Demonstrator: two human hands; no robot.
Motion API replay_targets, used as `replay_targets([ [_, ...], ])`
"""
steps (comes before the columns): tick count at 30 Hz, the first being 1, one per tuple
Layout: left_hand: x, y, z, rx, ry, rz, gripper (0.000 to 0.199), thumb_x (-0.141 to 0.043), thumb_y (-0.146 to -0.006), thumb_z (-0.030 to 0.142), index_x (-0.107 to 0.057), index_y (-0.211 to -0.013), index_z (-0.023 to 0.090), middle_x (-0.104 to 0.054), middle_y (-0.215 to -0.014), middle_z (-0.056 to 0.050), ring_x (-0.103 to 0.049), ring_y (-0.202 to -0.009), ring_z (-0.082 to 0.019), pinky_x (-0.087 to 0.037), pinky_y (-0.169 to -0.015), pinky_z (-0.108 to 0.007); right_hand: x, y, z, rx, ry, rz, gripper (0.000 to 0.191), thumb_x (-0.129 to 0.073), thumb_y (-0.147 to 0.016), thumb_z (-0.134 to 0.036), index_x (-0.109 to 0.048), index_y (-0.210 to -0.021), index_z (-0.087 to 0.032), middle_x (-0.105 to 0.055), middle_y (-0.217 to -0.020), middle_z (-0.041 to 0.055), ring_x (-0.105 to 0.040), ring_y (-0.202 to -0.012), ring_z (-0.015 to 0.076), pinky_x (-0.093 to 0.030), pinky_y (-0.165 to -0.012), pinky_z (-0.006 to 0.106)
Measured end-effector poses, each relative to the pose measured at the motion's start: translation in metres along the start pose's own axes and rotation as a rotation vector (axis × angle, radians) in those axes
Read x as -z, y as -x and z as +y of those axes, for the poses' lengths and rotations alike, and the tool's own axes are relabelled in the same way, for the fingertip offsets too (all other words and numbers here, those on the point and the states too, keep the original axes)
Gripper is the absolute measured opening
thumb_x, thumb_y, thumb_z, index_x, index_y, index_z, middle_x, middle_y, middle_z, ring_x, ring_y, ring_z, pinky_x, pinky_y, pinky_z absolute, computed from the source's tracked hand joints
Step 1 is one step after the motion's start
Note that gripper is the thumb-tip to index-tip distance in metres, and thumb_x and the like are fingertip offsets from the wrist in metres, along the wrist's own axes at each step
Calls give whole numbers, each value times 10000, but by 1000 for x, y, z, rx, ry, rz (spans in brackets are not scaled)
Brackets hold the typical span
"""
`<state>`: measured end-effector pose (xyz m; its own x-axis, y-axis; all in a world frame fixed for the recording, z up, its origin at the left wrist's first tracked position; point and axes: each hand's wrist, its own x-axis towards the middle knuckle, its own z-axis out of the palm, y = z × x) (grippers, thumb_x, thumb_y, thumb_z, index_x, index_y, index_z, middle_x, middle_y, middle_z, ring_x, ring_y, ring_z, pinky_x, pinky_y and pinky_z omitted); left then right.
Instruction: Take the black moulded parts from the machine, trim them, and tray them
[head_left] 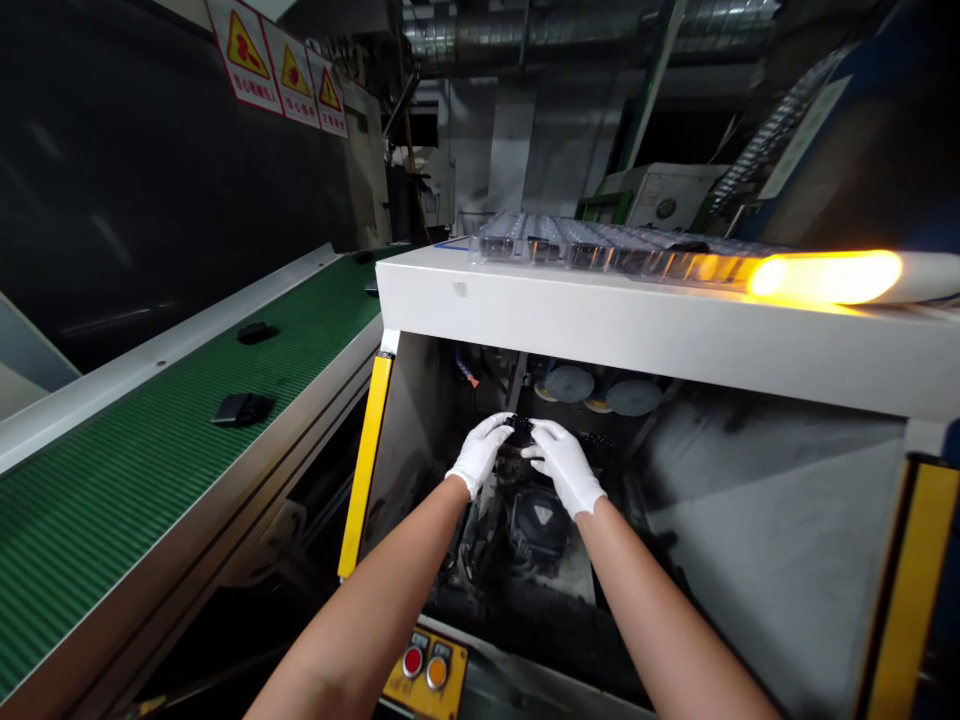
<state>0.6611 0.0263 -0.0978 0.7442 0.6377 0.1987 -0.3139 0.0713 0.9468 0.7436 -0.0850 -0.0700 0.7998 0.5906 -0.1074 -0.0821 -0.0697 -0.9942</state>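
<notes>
Both my hands wear white gloves and reach into the dark opening of a machine (pixel 645 360). Between the fingertips is a small black part (pixel 519 430), its shape mostly lost against the dark inside. My left hand (pixel 484 452) grips its left side, thumb and fingers closed. From the right, my right hand (pixel 564 462) pinches the same part, with the lower fingers slightly apart. Two round grey discs (pixel 600 388) sit just beyond the hands. Below them is a black round-topped unit (pixel 540 522) with a pale triangle on it.
A green ribbed conveyor belt (pixel 172 440) runs along the left, carrying black parts (pixel 241 408). Clear plastic trays (pixel 585 245) and a glowing lamp (pixel 825 278) rest on the machine's top. Yellow bars (pixel 366 465) flank the opening. A yellow button box (pixel 429 672) is below.
</notes>
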Motion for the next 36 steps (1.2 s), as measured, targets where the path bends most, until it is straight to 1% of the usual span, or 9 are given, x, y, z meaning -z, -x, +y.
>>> replay_targets([
  [9, 3, -2, 4, 79, 32, 4, 355, -705, -718, 276, -697, -1047, 143, -721, -1081, -91, -624, -1063, -223, -404, -1053, -395, -1, 17, 12, 177, 90, 40, 382, -546, -804, -439, -654, -1081, -199, -702, -970, 64, -649, -731, 174, -491, -657, 298],
  [12, 8, 8, 8, 64, -74, 5, 399, -665, -782, 327, -669, -1147, 166, -657, -1245, -95, -563, -1196, -227, -352, -1110, -394, 13, 42, 20, 372, 208, 208, 362, -527, -835, -477, -679, -1040, -220, -702, -1046, 75, -642, -883, 214, -484, -816, 350],
  [14, 7, 22, 8, -31, -221, 123, 366, -622, -823, 333, -668, -1158, 194, -638, -1272, -80, -543, -1220, -219, -332, -1125, -388, 31, 52, 26, 463, 258, 400, 343, -538, -835, -471, -685, -1007, -213, -699, -1052, 86, -622, -953, 227, -458, -896, 370],
  [17, -11, 45, 7, -217, -432, 260, 259, -568, -855, 316, -714, -1050, 228, -696, -1120, -69, -600, -1096, -222, -385, -1079, -395, 63, 47, 31, 390, 178, 546, 370, -570, -810, -466, -668, -1058, -208, -694, -1080, 83, -619, -954, 222, -470, -878, 368],
  [19, -33, 52, 3, -249, -456, 155, 250, -567, -857, 333, -725, -1033, 251, -709, -1084, -65, -614, -1057, -233, -404, -1057, -398, 80, 35, 34, 261, 63, 486, 402, -583, -791, -464, -662, -1097, -216, -697, -1088, 68, -635, -908, 212, -498, -783, 338],
  [22, -69, 46, -6, -102, -304, 26, 330, -614, -831, 363, -689, -1133, 253, -700, -1134, -66, -621, -1044, -228, -441, -1005, -372, 94, 19, 37, 141, -80, 368, 434, -617, -754, -457, -668, -1111, -216, -703, -1061, 58, -649, -843, 195, -500, -673, 290],
  [26, -99, 21, -18, 234, -57, 28, 420, -637, -812, 395, -644, -1168, 174, -681, -780, -31, -565, -609, -120, -472, -618, -268, 97, 14, 40, 117, -208, 318, 474, -702, -691, -474, -677, -1087, -214, -696, -1046, 51, -643, -824, 175, -517, -686, 276],
  [30, -105, 4, -21, 304, 8, 13, 437, -718, -733, 400, -644, -1061, 121, -527, -583, 56, -390, -438, -46, -321, -463, -210, 98, 16, 33, 112, -245, 291, 436, -736, -666, -457, -692, -1016, -200, -696, -950, 37, -635, -769, 156, -542, -725, 288],
  [36, -102, -8, -13, 409, -12, -60, 350, -741, -691, 335, -611, -955, 146, -472, -530, 83, -354, -392, -35, -259, -422, -199, 98, 14, 20, 88, -234, 301, 352, -748, -633, -385, -687, -919, -190, -643, -728, -14, -581, -621, 114, -556, -705, 300],
])
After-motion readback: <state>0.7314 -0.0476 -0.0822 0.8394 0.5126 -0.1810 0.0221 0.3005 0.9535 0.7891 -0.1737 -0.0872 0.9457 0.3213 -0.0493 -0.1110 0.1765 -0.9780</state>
